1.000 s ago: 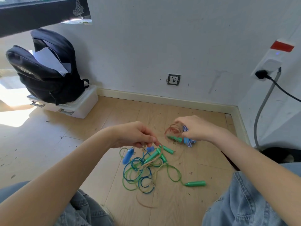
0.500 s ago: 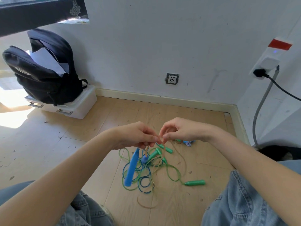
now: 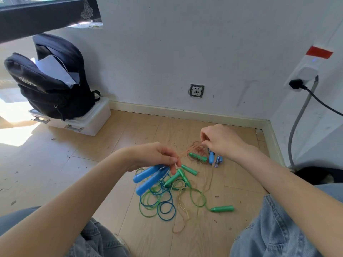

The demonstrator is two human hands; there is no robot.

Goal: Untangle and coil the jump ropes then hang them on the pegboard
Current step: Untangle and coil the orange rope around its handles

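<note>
The tangled jump ropes [image 3: 163,193] lie on the wooden floor [image 3: 92,164] between the person's knees. A tan cord [image 3: 187,152] runs taut between both hands, likely to draw it free. Left hand [image 3: 157,156] pinches one end, blue handles [image 3: 148,178] dangling below; right hand [image 3: 220,140], raised, pinches the other.

We see a pale wooden floor [image 3: 115,151] carrying a tangle of blue and green jump ropes [image 3: 163,199], 1 green handle [image 3: 222,208] lying apart to the right, and a white plastic box [image 3: 89,121] against the wall.
</note>
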